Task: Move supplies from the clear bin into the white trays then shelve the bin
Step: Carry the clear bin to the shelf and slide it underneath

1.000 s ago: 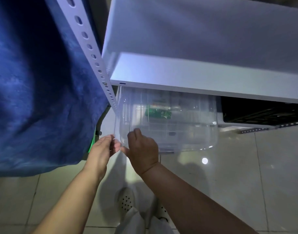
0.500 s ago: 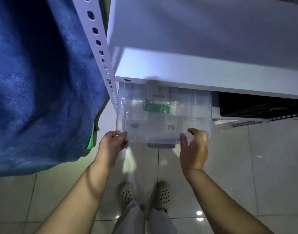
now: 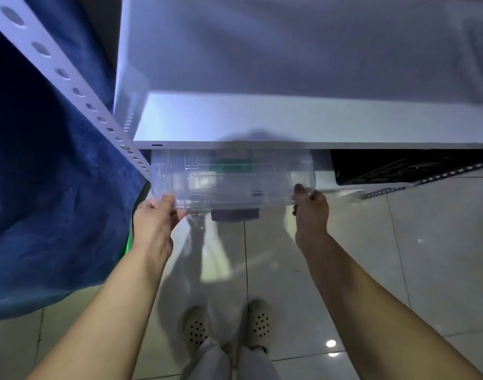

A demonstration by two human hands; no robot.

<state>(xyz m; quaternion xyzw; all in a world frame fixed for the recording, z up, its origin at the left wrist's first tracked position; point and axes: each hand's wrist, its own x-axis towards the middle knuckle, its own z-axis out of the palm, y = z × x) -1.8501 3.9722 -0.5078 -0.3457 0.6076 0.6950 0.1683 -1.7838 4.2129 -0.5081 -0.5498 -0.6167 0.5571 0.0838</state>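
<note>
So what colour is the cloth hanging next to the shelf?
Dark blue. The cloth hangs left of the shelf, clearest in the head view.

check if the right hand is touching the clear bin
Touching: the head view shows the right hand gripping the clear bin's near right corner.

I see a blue cloth [image 3: 48, 187] hanging left of the perforated white upright [image 3: 70, 78], a black crate [image 3: 399, 165] under the shelf (contents unclear), and perforated clogs [image 3: 196, 329] on the tiled floor [image 3: 413, 270].
</note>
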